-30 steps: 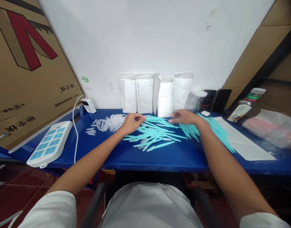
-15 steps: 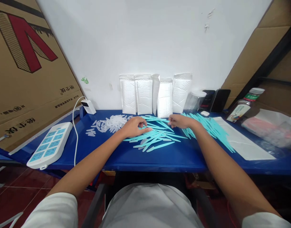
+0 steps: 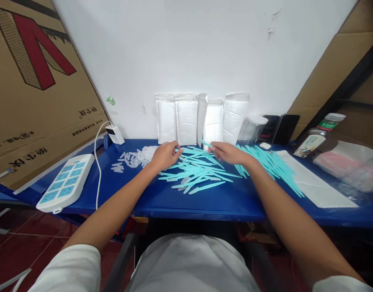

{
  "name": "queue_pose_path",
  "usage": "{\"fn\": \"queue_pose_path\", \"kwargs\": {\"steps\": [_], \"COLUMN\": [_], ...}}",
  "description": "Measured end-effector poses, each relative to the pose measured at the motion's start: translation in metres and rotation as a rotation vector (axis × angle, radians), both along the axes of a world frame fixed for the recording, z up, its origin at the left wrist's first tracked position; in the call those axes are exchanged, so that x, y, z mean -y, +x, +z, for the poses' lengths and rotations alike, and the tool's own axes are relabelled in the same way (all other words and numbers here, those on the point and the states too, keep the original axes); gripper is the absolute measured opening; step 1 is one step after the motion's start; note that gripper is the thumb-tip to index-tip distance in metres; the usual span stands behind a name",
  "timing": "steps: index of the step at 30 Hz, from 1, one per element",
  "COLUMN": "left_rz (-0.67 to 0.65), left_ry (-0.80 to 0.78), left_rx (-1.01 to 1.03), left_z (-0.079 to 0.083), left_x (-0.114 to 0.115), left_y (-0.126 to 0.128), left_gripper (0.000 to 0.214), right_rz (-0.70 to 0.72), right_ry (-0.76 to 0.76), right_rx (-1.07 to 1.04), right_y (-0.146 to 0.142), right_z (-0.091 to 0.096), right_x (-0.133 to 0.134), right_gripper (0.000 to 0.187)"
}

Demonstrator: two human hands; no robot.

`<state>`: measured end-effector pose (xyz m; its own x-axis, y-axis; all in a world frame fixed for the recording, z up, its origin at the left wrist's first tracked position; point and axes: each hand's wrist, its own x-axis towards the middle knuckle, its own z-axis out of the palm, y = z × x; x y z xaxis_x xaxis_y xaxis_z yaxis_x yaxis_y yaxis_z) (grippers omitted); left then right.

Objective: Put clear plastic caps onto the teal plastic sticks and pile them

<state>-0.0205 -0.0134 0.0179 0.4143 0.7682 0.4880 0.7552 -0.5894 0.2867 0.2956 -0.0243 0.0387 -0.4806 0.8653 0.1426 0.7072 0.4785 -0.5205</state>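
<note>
Blue table [image 3: 204, 202], seated person, both forearms reaching in.

- Right hand [image 3: 227, 153]: thumb and forefinger pinched on one teal stick [image 3: 206, 143], gripped near one end. The free end pokes out left, lifted just above the heap.
- Left hand [image 3: 164, 155]: fingers curled in, tips drawn together over the left edge of the heap, just beside the clear caps [image 3: 137, 157]. Cannot tell whether a cap sits between the fingertips.
- Heap of teal sticks [image 3: 198, 172]: loose and crisscrossed between the two hands, at mid-table.
- Second bundle of teal sticks [image 3: 271, 162]: lies more neatly fanned to the right, passing under the right wrist.

Handling, as a judgement: the stick looks like thin moulded plastic. It is very light, fairly stiff and smooth enough to slide in a loose pinch. A two-finger pinch near the broader end should do. Sticks lying flat on the table would be awkward to lift without nudging one up by its tip. The caps look lighter yet and easy to scatter.

Look: each stick is long, flat and narrow, pale turquoise and matte, tapering toward one end. Some in the heap have a greyish rounded end. The caps are small, translucent and whitish.

Around: white padded pouches [image 3: 186, 119] stand against the wall behind the heap. A power strip [image 3: 66, 182] lies at far left and a white sheet [image 3: 311, 182] at right.
</note>
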Motion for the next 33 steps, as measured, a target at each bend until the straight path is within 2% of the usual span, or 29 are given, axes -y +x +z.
{"fn": "queue_pose_path", "kwargs": {"steps": [4,6,8,9,16,20,24,27,31,33], "left_rz": [0.067,0.094,0.106,0.109,0.080,0.072,0.086,0.098,0.069,0.039], "left_ry": [0.028,0.037,0.036,0.033,0.002,-0.025,-0.038,-0.055,-0.083,-0.078], "left_rx": [0.045,0.082,0.105,0.110,0.085,0.086,0.099,0.131,0.191,0.233], "left_z": [0.000,0.000,0.000,0.000,-0.002,-0.001,0.001,0.000,-0.002,-0.004], "left_x": [-0.002,-0.003,-0.003,-0.003,-0.001,0.000,0.000,-0.001,-0.003,-0.003], "left_y": [0.000,-0.001,-0.001,-0.001,0.001,0.001,0.001,0.000,0.002,0.003], "left_gripper": [0.024,0.022,0.021,0.020,0.019,0.021,0.025,0.029,0.037,0.041], "right_rz": [0.201,0.260,0.286,0.287,0.286,0.279,0.281,0.232,0.122,0.120], "right_ry": [-0.153,-0.259,-0.288,-0.278,-0.184,-0.153,-0.210,-0.255,-0.259,-0.249], "right_rx": [-0.069,-0.016,0.088,0.142,0.281,0.325,0.322,0.301,0.196,0.094], "right_y": [-0.031,-0.042,-0.050,-0.053,-0.062,-0.060,-0.047,-0.033,-0.019,-0.016], "right_z": [0.001,0.001,0.001,0.001,-0.005,-0.005,0.000,0.007,0.017,0.019], "right_x": [0.022,0.031,0.037,0.038,0.038,0.038,0.034,0.030,0.027,0.026], "right_gripper": [0.044,0.062,0.081,0.084,0.045,0.044,0.057,0.065,0.069,0.066]}}
